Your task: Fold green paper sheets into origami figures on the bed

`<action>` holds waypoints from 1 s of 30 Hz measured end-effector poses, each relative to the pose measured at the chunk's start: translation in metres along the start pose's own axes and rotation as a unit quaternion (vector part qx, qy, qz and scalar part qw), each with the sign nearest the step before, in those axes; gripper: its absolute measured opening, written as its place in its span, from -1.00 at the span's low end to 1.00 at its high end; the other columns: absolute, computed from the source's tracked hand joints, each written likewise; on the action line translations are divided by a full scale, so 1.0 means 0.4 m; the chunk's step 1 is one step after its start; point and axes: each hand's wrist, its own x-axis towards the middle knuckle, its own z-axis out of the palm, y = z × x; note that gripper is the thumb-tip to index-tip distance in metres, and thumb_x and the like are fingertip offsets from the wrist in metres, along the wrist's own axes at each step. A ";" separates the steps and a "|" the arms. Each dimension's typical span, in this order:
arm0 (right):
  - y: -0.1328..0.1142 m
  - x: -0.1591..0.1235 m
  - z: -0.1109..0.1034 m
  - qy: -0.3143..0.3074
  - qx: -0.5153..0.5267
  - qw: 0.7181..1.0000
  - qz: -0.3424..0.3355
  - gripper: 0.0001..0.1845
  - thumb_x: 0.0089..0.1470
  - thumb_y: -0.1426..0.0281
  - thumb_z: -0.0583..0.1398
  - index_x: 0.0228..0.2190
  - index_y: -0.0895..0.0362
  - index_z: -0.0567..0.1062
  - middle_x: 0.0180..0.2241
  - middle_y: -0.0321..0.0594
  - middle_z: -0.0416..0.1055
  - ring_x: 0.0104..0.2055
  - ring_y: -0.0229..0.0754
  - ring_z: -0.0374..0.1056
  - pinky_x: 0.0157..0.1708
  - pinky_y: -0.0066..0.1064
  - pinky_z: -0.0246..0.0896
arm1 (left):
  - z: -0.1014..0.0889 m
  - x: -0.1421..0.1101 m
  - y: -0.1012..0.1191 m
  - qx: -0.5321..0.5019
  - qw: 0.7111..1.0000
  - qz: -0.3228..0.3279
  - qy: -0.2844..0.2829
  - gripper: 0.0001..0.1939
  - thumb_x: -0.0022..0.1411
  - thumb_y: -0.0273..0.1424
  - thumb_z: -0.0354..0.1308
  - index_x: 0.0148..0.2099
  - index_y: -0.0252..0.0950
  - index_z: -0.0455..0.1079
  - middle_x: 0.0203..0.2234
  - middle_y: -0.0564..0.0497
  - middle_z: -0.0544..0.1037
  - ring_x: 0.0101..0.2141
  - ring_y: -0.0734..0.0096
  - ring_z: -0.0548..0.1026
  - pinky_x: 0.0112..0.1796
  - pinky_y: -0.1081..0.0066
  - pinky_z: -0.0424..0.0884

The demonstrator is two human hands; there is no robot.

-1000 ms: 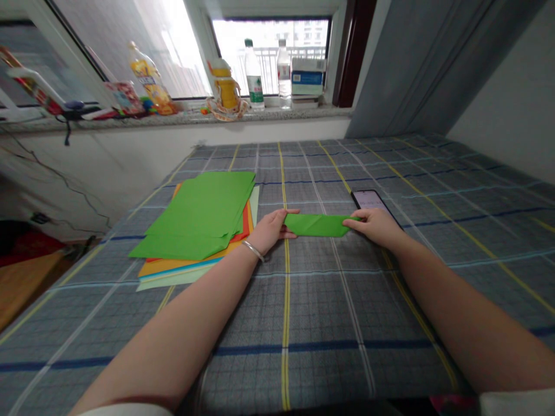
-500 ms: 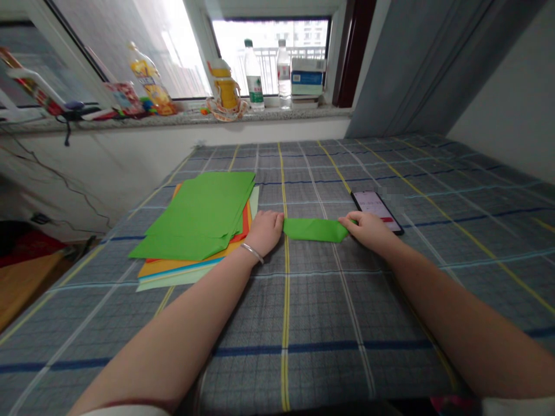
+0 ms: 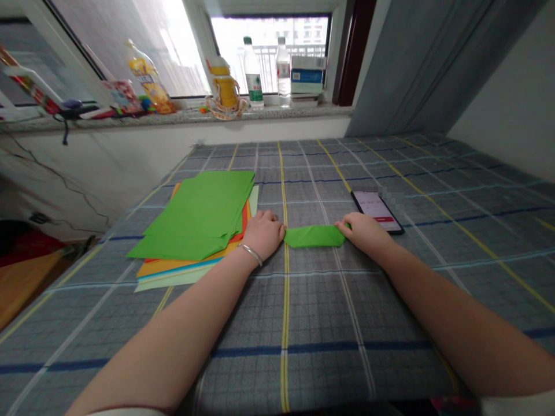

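Observation:
A narrow folded strip of green paper (image 3: 315, 236) stretches sideways between my two hands, just above or on the checked cloth. My left hand (image 3: 265, 234), with a silver bangle at its wrist, is closed on the strip's left end. At the right end, my right hand (image 3: 363, 232) pinches the corner between thumb and fingers. Left of my left hand lies a stack of coloured paper, with green sheets (image 3: 199, 211) on top and orange, blue and pale green edges showing beneath.
A phone (image 3: 376, 212) with a lit screen lies just beyond my right hand. The checked cloth (image 3: 321, 312) covers the surface. On the windowsill (image 3: 182, 117) stand a yellow drinking bottle (image 3: 226, 89), clear bottles (image 3: 254, 78), a tilted orange bottle (image 3: 150, 81) and boxes (image 3: 307, 78).
The paper strip has come slightly nearer to me and looks narrower. Both hands still hold its ends; my right hand has shifted a little left.

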 end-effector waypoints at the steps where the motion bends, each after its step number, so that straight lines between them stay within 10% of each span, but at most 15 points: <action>1: -0.003 -0.001 0.001 -0.001 -0.002 1.000 0.008 -0.66 0.20 0.23 0.04 -0.46 0.14 0.47 -0.41 -0.14 0.48 -0.37 -0.16 0.36 -0.39 -0.38 0.09 | -0.001 -0.001 0.003 0.004 1.000 -0.006 0.001 -0.58 0.32 -0.28 -0.10 -0.27 -0.37 0.56 -0.26 -0.24 0.46 -0.20 0.11 0.35 -0.17 0.17 0.26; 8: -0.007 -0.008 0.010 -0.012 -0.013 1.000 0.025 -0.82 0.16 0.26 0.13 -0.34 0.11 0.43 -0.43 -0.23 0.47 -0.41 -0.16 0.34 -0.46 -0.39 0.03 | -0.007 -0.010 0.019 0.015 1.000 -0.026 0.006 -0.61 0.31 -0.28 -0.06 -0.26 -0.37 0.56 -0.25 -0.24 0.44 -0.16 0.05 0.34 -0.21 0.17 0.25; 15: -0.017 -0.007 0.009 0.084 0.023 0.987 -0.136 -0.86 0.13 0.48 0.12 -0.32 0.14 0.50 -0.25 -0.15 0.46 -0.14 -0.10 0.29 -0.12 -0.30 0.15 | -0.005 -0.013 0.021 0.036 0.999 -0.022 0.017 -0.62 0.31 -0.27 -0.06 -0.28 -0.35 0.53 -0.28 -0.22 0.44 -0.15 0.06 0.34 -0.22 0.18 0.23; 23: -0.037 -0.004 0.029 0.034 0.120 0.971 -0.205 -0.80 0.13 0.28 0.19 -0.23 0.13 0.47 -0.22 -0.15 0.42 -0.14 -0.11 0.32 -0.09 -0.28 0.21 | -0.007 -0.010 0.024 0.026 0.998 -0.027 0.047 -0.77 0.30 -0.36 -0.03 -0.18 -0.32 0.43 -0.31 -0.14 0.49 -0.20 0.13 0.40 -0.22 0.23 0.24; 30: -0.033 0.003 0.039 0.030 0.108 0.975 -0.193 -0.74 0.10 0.21 0.22 -0.21 0.08 0.45 -0.21 -0.17 0.42 -0.13 -0.09 0.32 -0.10 -0.27 0.21 | -0.008 -0.013 0.075 -0.059 0.990 0.096 0.084 -0.70 0.38 -0.28 -0.12 -0.02 -0.25 0.37 -0.17 -0.06 0.52 -0.14 0.22 0.42 -0.06 0.19 0.23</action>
